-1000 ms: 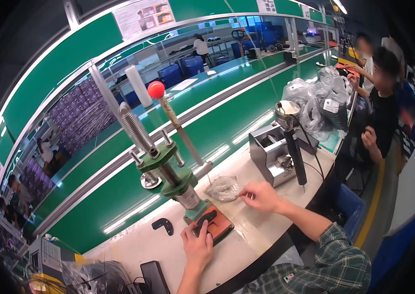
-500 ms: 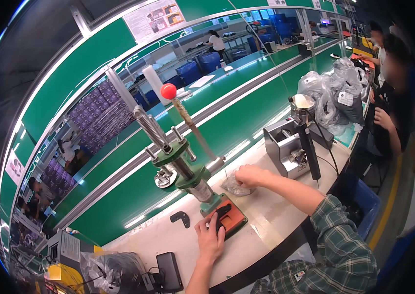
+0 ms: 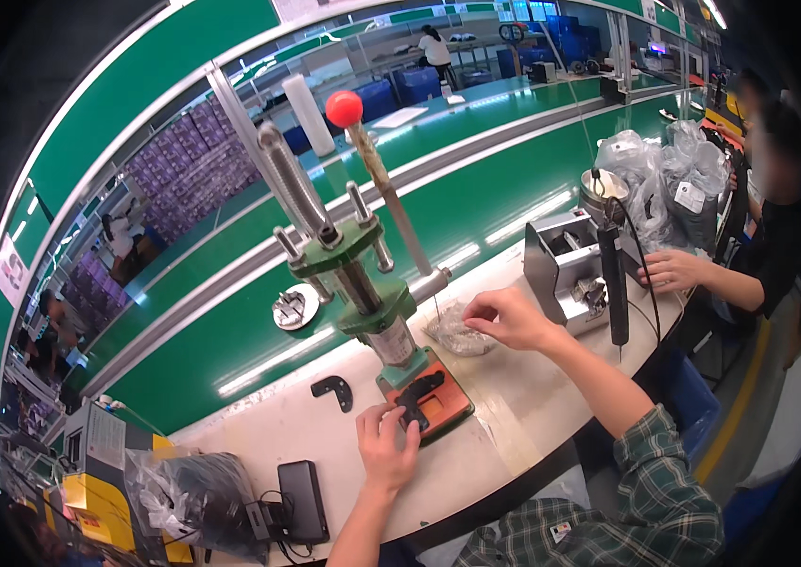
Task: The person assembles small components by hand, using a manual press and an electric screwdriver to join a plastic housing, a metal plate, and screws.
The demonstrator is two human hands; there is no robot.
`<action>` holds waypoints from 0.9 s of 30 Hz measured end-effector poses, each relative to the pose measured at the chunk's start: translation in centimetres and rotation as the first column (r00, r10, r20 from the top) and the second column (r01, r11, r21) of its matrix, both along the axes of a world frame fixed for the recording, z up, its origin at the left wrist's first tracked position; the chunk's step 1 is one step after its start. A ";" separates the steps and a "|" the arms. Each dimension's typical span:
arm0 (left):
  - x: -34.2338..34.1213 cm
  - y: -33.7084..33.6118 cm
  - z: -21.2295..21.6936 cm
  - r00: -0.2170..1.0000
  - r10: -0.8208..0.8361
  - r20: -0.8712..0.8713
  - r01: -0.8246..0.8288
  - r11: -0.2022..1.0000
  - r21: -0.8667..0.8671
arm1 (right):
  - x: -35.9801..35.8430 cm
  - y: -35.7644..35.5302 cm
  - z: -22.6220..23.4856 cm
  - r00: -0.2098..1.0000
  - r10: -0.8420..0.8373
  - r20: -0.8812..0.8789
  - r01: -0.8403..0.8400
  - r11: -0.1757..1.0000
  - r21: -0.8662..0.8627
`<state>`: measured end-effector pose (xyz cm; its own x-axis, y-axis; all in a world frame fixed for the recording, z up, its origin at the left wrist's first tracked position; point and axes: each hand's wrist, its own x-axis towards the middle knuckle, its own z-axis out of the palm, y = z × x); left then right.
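— Item one? 
— Black bracket (image 3: 418, 395), lying on the press's orange base (image 3: 446, 408). Looks stiff, light, flat; best pinched by its edges. Left hand (image 3: 387, 445) has fingertips on it.
— Next? 
— Clear bag (image 3: 457, 331) beside the press (image 3: 362, 283), soft and crinkly. Right hand (image 3: 511, 317) dips pinched fingers in; contents unclear.

Both forearms are bare, and the left hand (image 3: 388, 452) and right hand (image 3: 508, 317) wear no gloves. At the five o'clock edge, a green and dark plaid shirt with pale lines, its sleeve (image 3: 667, 491) rolled above the right elbow.
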<state>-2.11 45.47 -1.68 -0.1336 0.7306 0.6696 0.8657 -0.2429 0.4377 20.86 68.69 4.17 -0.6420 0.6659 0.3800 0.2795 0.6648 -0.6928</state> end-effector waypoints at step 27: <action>-0.5 0.8 0.2 0.964 -0.104 -0.245 0.037 0.964 -0.263 | -6.3 -4.7 -3.2 0.961 0.264 -0.078 -0.270 0.960 -0.077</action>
